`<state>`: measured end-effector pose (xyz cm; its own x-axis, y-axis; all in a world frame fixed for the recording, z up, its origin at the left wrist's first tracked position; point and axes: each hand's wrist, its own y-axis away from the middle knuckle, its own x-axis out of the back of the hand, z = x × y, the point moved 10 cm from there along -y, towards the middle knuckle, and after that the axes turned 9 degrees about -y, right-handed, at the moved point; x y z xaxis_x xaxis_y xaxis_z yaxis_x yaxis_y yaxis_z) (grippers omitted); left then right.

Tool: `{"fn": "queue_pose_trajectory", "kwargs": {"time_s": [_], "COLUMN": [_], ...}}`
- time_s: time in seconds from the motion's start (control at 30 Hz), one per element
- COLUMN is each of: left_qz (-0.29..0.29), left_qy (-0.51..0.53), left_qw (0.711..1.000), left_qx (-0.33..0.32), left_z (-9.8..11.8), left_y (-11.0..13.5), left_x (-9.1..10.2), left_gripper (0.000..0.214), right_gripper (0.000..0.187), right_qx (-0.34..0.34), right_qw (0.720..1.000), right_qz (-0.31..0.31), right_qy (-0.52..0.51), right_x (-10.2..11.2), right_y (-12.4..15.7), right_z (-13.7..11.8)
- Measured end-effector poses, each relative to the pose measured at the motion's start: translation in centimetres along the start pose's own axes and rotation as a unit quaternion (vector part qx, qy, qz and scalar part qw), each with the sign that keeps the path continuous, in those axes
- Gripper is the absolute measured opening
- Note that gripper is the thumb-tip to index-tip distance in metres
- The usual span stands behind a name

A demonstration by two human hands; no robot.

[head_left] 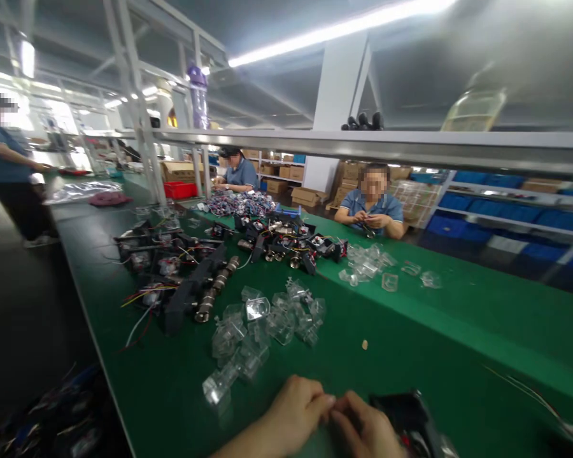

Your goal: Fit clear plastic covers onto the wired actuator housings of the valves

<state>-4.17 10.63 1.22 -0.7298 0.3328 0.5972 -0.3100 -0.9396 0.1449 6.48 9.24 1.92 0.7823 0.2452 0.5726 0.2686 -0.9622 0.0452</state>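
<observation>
At the bottom edge my left hand (pixel 293 413) and my right hand (pixel 363 427) meet above the green table (pixel 410 343), fingertips pinched together. Whatever sits between them is too small to make out. A black part (pixel 403 416) with wires lies just right of my right hand. Right in front of my hands is a pile of clear plastic covers (pixel 262 324).
Black wired assemblies (pixel 181 267) and a second heap (pixel 286 238) lie farther back, with more clear covers (pixel 372 264) to the right. Two seated people work across the table (pixel 372 207) (pixel 236 172); another person (pixel 4 159) stands at left. A shelf rail (pixel 363 145) crosses overhead.
</observation>
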Motion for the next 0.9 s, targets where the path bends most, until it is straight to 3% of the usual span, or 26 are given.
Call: {"fn": "queue_pose_trajectory", "kwargs": {"time_s": [0.2, 0.43, 0.9], "left_qz": [-0.049, -0.064, -0.101], "left_qy": [0.086, 0.126, 0.163], "left_qw": [0.995, 0.988, 0.974], "left_qx": [0.035, 0.063, 0.122], "left_z": [-1.2, -1.8, -2.0], "left_y": [-0.6, -0.6, 0.1], "left_x": [-1.7, -1.7, -1.9], "left_gripper": [0.046, 0.048, 0.054], "right_gripper": [0.017, 0.025, 0.016], "right_qx": [-0.01, -0.026, -0.011], "right_qw": [0.997, 0.992, 0.999], "right_qz": [0.059, 0.003, 0.044], "right_qy": [0.057, 0.126, 0.02], "right_x": [0.4, 0.8, 1.5], "right_y": [0.7, 1.3, 1.3], "right_z": [-0.9, -2.0, -2.2]}}
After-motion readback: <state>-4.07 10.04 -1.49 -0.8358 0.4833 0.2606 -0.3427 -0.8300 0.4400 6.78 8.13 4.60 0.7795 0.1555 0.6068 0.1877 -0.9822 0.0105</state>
